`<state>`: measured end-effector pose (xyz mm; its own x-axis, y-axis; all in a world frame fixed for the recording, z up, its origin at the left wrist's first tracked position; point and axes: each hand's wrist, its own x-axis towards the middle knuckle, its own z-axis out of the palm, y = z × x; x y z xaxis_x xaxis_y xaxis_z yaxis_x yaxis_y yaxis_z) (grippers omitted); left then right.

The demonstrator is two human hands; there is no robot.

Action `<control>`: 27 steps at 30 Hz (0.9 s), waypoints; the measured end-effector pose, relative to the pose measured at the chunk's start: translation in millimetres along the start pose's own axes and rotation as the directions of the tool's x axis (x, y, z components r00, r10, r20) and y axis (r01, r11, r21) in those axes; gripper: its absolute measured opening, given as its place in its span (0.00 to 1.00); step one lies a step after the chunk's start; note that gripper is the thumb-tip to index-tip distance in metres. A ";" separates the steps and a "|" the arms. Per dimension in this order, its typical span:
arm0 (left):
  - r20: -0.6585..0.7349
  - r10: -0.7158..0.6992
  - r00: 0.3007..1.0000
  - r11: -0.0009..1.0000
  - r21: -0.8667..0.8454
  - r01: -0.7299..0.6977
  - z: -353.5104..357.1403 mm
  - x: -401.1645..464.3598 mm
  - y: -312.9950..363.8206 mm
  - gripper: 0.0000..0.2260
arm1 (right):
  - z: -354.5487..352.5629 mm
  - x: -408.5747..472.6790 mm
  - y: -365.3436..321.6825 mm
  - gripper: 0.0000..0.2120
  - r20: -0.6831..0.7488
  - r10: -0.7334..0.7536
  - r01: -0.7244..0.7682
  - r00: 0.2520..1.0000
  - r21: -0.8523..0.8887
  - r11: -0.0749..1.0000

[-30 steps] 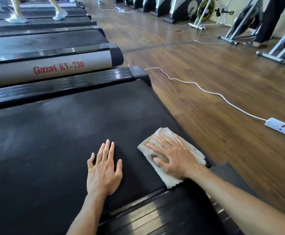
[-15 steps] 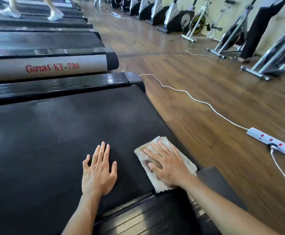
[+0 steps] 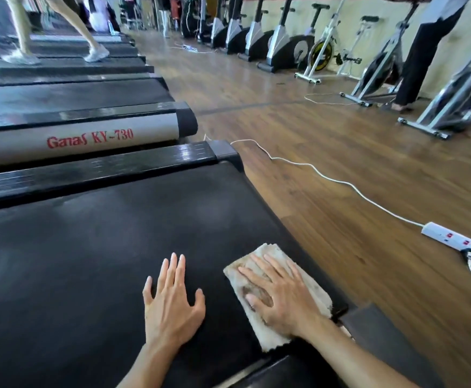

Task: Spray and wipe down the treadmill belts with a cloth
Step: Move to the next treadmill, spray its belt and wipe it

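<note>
Black rubber fills the near view: the treadmill belt [image 3: 94,247] runs out ahead of both sets of fingertips, with pale dull patches well beyond them that may be dust or drying spray; which, I cannot tell. The left hand [image 3: 171,306] lies flat on the bare belt, fingers straight and slightly fanned, holding nothing, and seems to serve as a brace. If weight leans onto it and the belt is free to roll, the belt could creep under the palm and tip the person forward. Just beside its thumb lies the cloth [image 3: 268,292], a folded beige rag, stained brown under the fingers, and the right hand [image 3: 277,295] presses it down with fingers spread and straight, not gripping it. Because nothing pinches the cloth, a hard stroke could let it bunch up or slide out from under the palm. The soiled face could also smear grime back onto the belt unless it is refolded. The cloth's outer edge sits at the belt's right margin, so it might catch at the side rail [image 3: 374,323]. Further right of the fingers, a white power strip [image 3: 458,243] and cord [image 3: 340,182] lie on the wooden floor [image 3: 340,135]; stray spray reaching them would be a hazard. No spray bottle is in view.
</note>
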<state>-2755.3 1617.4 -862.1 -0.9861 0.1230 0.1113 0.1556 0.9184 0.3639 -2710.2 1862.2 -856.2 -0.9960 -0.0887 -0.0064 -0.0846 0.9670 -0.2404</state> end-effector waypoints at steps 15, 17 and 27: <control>0.027 0.027 0.999 1.000 0.001 -0.027 -16.2 128.8 -44.7 0.33 | 4.5 76.4 -3.0 0.31 -0.009 -0.070 0.070 0.998 0.001 0.998; 0.034 0.025 0.999 1.000 -0.001 -0.025 -10.6 142.7 -49.6 0.33 | -3.3 70.5 17.8 0.30 -0.008 -0.024 0.024 1.000 -0.008 1.000; 0.053 0.043 0.998 0.985 0.167 -0.051 14.0 149.2 -65.2 0.31 | 3.7 177.4 7.3 0.28 -0.056 0.082 -0.088 0.995 -0.116 0.989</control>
<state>-2913.4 1581.2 -882.2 -0.9802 0.1821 0.0778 0.1942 0.9607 0.1983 -2887.5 1852.6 -862.7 -0.9996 0.0047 0.0283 0.0011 0.9922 -0.1248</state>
